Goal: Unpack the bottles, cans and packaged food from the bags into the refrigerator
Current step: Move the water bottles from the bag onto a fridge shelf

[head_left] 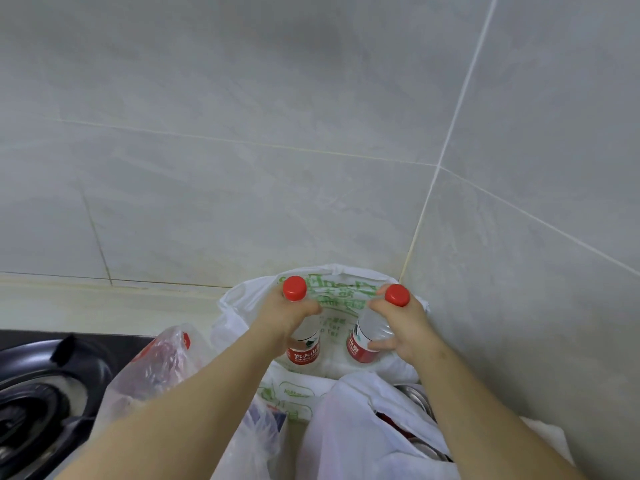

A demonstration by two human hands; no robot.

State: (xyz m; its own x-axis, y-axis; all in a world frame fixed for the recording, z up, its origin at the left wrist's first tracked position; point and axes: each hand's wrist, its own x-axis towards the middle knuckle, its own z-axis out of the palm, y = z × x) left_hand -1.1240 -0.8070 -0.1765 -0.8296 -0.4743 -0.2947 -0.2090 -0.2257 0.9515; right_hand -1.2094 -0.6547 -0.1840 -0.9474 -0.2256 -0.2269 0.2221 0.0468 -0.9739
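Head view: the left hand (292,318) grips the left bottle (304,353) around its neck, and the right hand (407,329) grips the right bottle (360,348) likewise. Both red-capped bottles are upright at the mouth of the white bag (239,306), which sits on the bench (104,303) in the tiled corner beside a clear bag (152,362).

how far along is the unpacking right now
Nothing looks stored; no refrigerator is in view. In hand: the left hand grips one red-capped clear plastic bottle, the right hand a second red-capped bottle, over the white green-printed bag. Still to do: the translucent reddish bag and white bag holding metal cans.
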